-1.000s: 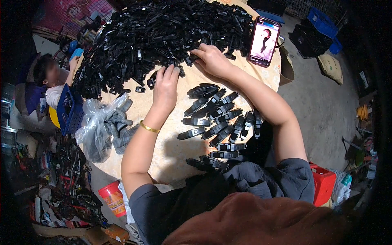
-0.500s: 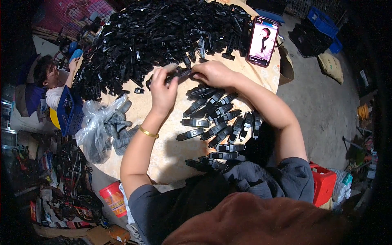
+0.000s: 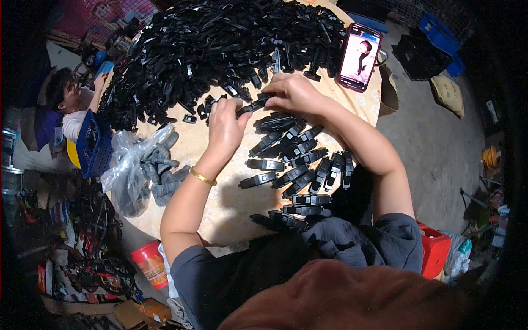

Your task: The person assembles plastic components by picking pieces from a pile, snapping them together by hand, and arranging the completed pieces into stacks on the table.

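Observation:
A slim black plastic part [image 3: 254,105] is held between my two hands, just in front of a large heap of similar black parts [image 3: 220,52]. My left hand [image 3: 225,122] is closed on its left end, fingers curled and partly hidden. At the other end, the fingers of my right hand [image 3: 296,94] pinch it. Several black parts [image 3: 297,176] lie in loose fanned rows on the tabletop [image 3: 234,157], below my right hand and close to my body.
A phone [image 3: 360,58] with a lit screen leans at the table's far right. On the left sit a clear plastic bag [image 3: 132,170] and grey gloves [image 3: 162,165]. Beyond them, another person [image 3: 71,104] is near a blue basket [image 3: 94,146]. A red stool [image 3: 433,250] stands at lower right.
Both hands have shifted slightly to the right, and the black part between them shows more plainly. The view has moved a little; the fanned rows look the same.

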A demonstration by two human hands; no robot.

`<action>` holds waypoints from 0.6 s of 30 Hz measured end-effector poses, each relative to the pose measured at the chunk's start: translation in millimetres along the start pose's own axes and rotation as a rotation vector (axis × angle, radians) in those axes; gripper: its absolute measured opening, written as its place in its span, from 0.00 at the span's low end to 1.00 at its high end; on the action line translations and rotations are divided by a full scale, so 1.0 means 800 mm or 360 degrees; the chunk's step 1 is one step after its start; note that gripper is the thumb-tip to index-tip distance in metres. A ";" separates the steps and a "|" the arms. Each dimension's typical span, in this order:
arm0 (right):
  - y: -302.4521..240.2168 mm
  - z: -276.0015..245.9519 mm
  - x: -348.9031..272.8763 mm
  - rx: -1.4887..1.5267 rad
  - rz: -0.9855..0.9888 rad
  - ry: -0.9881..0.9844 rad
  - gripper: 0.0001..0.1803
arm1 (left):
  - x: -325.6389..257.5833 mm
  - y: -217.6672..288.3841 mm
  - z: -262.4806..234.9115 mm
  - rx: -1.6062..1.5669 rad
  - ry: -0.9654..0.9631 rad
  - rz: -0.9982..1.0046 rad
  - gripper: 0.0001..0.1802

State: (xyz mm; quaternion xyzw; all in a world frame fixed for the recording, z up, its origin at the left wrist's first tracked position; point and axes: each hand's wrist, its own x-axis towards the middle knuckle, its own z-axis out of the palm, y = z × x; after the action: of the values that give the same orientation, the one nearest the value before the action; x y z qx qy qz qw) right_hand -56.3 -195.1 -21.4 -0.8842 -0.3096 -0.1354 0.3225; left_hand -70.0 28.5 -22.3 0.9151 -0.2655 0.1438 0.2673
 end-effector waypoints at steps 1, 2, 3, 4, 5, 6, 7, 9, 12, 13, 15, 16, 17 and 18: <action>0.000 0.002 0.000 -0.0004 0.0005 0.0003 0.16 | 0.000 -0.003 -0.001 0.0108 -0.0055 -0.0041 0.15; 0.000 0.004 -0.001 0.0006 -0.0017 -0.0014 0.16 | 0.001 -0.003 -0.002 0.0038 -0.0012 -0.0021 0.13; -0.002 0.005 0.000 0.0018 -0.0046 -0.0031 0.16 | 0.001 -0.006 -0.002 0.0039 -0.0011 -0.0019 0.13; -0.002 0.005 0.000 -0.0008 -0.0061 -0.0031 0.16 | 0.002 -0.009 -0.002 -0.0079 -0.0049 -0.0022 0.13; -0.002 0.003 -0.001 -0.0008 -0.0061 -0.0029 0.16 | 0.003 -0.011 -0.002 -0.0198 -0.0088 -0.0026 0.12; -0.005 -0.001 -0.001 -0.0084 -0.0026 -0.0061 0.16 | 0.005 -0.012 -0.002 -0.0195 -0.0086 -0.0028 0.12; -0.007 -0.003 -0.002 -0.0159 0.0009 -0.0094 0.16 | 0.005 -0.012 -0.002 -0.0217 -0.0102 0.0009 0.12; -0.006 -0.003 -0.001 -0.0151 0.0012 -0.0096 0.16 | 0.006 -0.010 -0.002 -0.0240 -0.0119 0.0045 0.12; -0.005 -0.003 -0.002 -0.0108 0.0021 -0.0100 0.16 | 0.006 -0.005 -0.003 -0.0170 -0.0102 0.0021 0.12; -0.004 -0.003 -0.002 -0.0072 0.0022 -0.0101 0.15 | 0.006 -0.006 -0.003 -0.0175 -0.0106 0.0012 0.12; -0.001 -0.001 -0.001 -0.0030 -0.0020 -0.0096 0.15 | 0.007 -0.007 -0.003 -0.0179 -0.0110 0.0000 0.12; 0.001 0.002 0.000 0.0012 -0.0061 -0.0089 0.15 | 0.009 -0.007 -0.002 -0.0196 -0.0125 0.0000 0.12; 0.001 0.006 0.000 0.0014 -0.0062 -0.0090 0.15 | 0.010 -0.008 -0.002 -0.0214 -0.0139 0.0001 0.12; -0.001 0.012 0.004 0.0076 -0.0094 -0.0138 0.15 | 0.010 -0.009 0.000 -0.0211 -0.0138 -0.0005 0.12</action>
State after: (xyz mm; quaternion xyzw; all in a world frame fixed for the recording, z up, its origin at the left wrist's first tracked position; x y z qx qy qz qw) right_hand -54.0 -187.0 -26.7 -0.8717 -0.3523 -0.0991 0.3257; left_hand -59.5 30.4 -22.3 0.9012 -0.2843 0.0859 0.3156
